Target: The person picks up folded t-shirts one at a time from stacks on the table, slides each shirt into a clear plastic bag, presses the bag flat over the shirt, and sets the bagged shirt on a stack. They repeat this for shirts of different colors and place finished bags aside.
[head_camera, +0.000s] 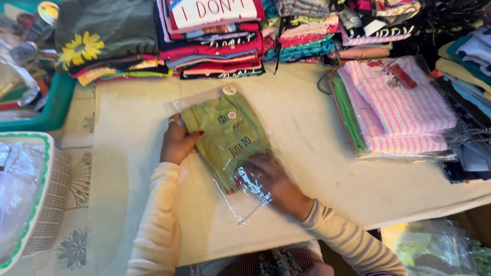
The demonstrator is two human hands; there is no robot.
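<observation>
Both hands lie low, left curled, right flat.

Folded shirt stacks, bagged striped garments (pink), perhaps wicker basket.

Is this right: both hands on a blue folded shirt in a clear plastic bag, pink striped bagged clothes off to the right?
Not quite: the folded shirt is green, not blue. The head view shows the left hand at its left edge and the right hand pressing on the clear plastic bag at its lower end. The pink striped bagged clothes do lie off to the right.
</observation>
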